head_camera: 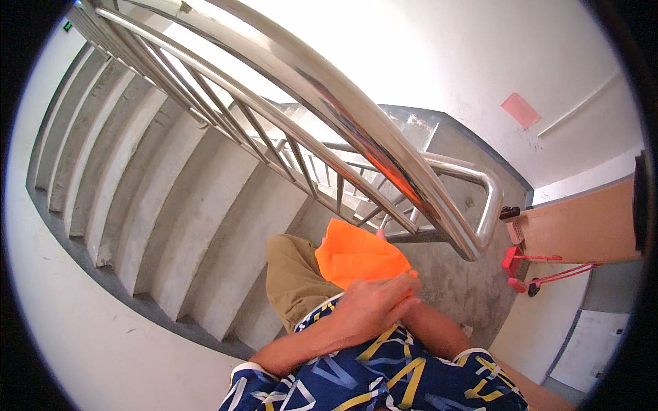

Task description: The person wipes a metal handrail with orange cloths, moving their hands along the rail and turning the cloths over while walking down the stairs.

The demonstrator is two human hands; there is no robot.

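Observation:
An orange cloth (360, 254) is bunched in front of my body, above the khaki trousers (295, 272). My left hand (378, 300) reaches across from the left, its fingers closed on the cloth's lower right corner. Crossing beneath it, the wrist of my right hand (409, 304) shows, while most of that hand is hidden by the left hand and the cloth. A fingertip pokes out past the cloth's upper edge, likely from the hidden right hand. Both forearms come out of short patterned sleeves.
A steel handrail (329, 97) with bars slants close in front. Concrete stairs (205, 200) run along the left. On the right, a brown board (576, 226) stands near a red dustpan (510, 261) with long handles. A pink paper (521, 110) is on the wall.

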